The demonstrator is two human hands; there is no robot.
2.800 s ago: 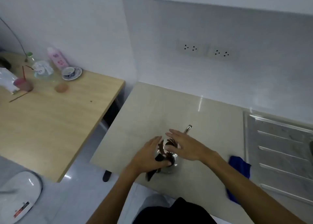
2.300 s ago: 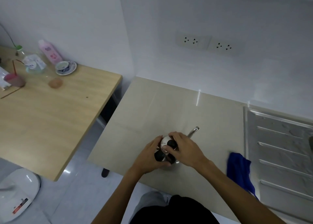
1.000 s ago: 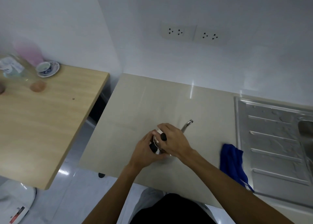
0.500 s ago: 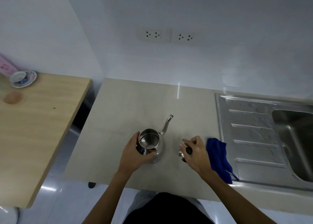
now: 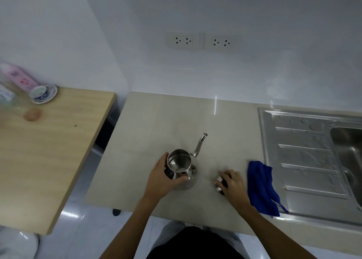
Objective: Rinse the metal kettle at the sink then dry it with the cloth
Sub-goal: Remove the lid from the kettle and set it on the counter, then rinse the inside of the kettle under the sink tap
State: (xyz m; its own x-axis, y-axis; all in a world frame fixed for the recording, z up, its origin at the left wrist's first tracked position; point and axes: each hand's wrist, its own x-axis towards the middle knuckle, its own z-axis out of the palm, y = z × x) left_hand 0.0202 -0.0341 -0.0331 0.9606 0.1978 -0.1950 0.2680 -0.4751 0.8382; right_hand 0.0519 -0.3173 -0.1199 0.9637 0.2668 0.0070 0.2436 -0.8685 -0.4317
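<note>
Countertop (image 5: 156, 125): left hand (image 5: 162, 177) fingers grip open kettle (image 5: 181, 168); right hand (image 5: 232, 183) fingers clasp lid (image 5: 219, 180).

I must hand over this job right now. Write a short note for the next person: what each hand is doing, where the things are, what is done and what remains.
Left hand: grips the body of the metal kettle, which stands upright and open on the countertop, spout pointing away.
Right hand: closed over the kettle lid, low at the countertop beside the kettle.
Blue cloth: lies at the edge of the sink drainboard, right of the right hand.
Done: lid is off.
Left: carry the kettle to the sink basin, rinse it, dry it with the cloth.
</note>
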